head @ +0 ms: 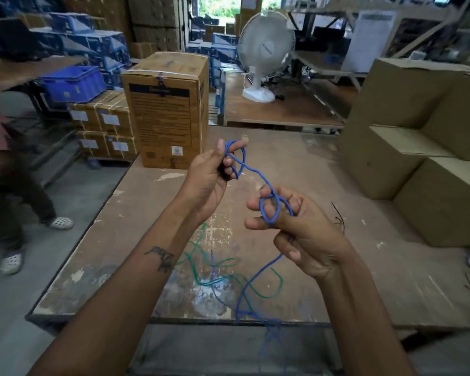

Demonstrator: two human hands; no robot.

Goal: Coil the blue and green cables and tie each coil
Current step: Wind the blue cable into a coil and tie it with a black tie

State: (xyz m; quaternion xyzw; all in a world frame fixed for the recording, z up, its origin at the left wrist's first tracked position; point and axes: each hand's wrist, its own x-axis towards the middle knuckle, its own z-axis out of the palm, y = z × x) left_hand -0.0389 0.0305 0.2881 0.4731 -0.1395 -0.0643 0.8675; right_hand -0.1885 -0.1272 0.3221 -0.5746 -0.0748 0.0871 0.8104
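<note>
The blue cable (255,173) runs between both hands above the wooden table (147,213). My left hand (212,172) holds a small loop of it near the connector end, fingers curled round the strands. My right hand (291,223) grips another loop wound round its fingers. From the right hand the blue cable hangs down to the table and trails over the front edge. The green cable (223,279) lies loose and uncoiled on the table below my hands, crossing the blue one.
A tall cardboard box (168,109) stands at the table's far left corner. Stacked plain boxes (423,147) fill the right side. A thin black tie (338,217) lies right of my right hand. A person (8,164) stands at the left. A white fan (263,52) is behind.
</note>
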